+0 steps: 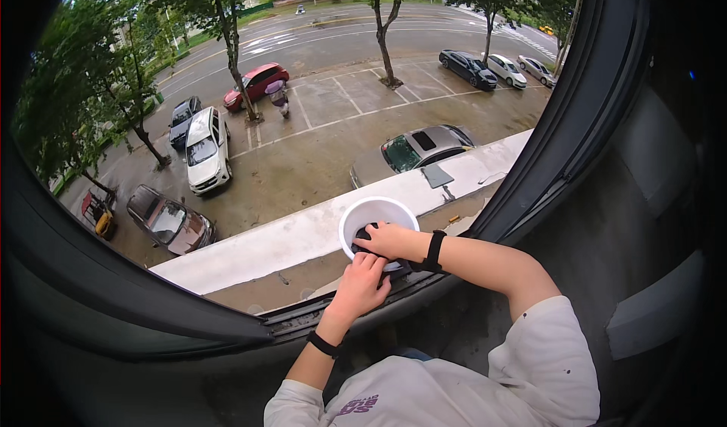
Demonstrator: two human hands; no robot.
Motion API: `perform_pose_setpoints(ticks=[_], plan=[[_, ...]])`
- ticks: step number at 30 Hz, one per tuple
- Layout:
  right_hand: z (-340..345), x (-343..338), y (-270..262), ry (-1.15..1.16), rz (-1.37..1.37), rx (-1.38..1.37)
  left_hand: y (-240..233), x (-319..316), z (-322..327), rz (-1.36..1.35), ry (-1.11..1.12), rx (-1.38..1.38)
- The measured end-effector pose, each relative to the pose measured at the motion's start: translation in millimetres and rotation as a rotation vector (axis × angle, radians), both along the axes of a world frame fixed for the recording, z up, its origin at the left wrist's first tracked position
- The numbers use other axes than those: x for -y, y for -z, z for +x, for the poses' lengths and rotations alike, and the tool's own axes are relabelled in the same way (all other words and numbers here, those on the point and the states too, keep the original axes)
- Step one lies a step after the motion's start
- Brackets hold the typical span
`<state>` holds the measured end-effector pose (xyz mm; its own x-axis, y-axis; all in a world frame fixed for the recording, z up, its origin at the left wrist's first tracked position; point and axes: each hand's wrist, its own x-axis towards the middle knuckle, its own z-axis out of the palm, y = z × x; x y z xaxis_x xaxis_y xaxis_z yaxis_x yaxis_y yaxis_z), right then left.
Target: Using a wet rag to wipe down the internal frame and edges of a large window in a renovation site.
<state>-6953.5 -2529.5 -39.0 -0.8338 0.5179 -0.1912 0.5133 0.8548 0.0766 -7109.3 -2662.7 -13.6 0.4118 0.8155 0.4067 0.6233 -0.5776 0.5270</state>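
Note:
A round white plastic pot (379,206) stands at the open window, just above the sill track. My right hand (387,240) reaches over its near right rim, fingers pressed on dark material (366,232) inside, which could be soil or cloth. My left hand (363,282) is at the near side of the pot, its fingertips at the rim, close beneath the right hand. What the left fingers touch is partly hidden. Each wrist wears a black band.
The window's dark frame (545,171) curves up on the right, its track (301,322) running below. Outside lies a white ledge (255,262) with a flat grey piece (437,177) and a small orange-brown object (454,219). Parked cars and trees stand far below.

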Motion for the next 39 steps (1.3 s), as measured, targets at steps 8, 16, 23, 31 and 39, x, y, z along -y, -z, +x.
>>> perform_pose_setpoints(ticks=[8, 16, 23, 31, 39], plan=[[-26.9, -23.5, -26.7, 0.013, -0.104, 0.397, 3.3, -0.8, -3.5, -0.021, -0.242, -0.226], [-1.8, -22.2, -115.4, 0.159, -0.206, 0.025, -29.4, -29.1, -0.7, -0.127, -0.301, -0.147], [41.4, -25.5, -118.4, 0.029, -0.113, -0.211, -44.0, -86.2, -14.6, -0.180, -0.185, -0.047], [46.9, -22.4, -119.7, 0.159, -0.134, -0.611, -30.4, -127.8, -9.8, -0.397, 0.179, -0.121], [53.8, 2.2, -123.7, 0.230, -0.391, -0.345, -60.3, -122.5, -22.8, -0.306, -0.046, -0.109]])
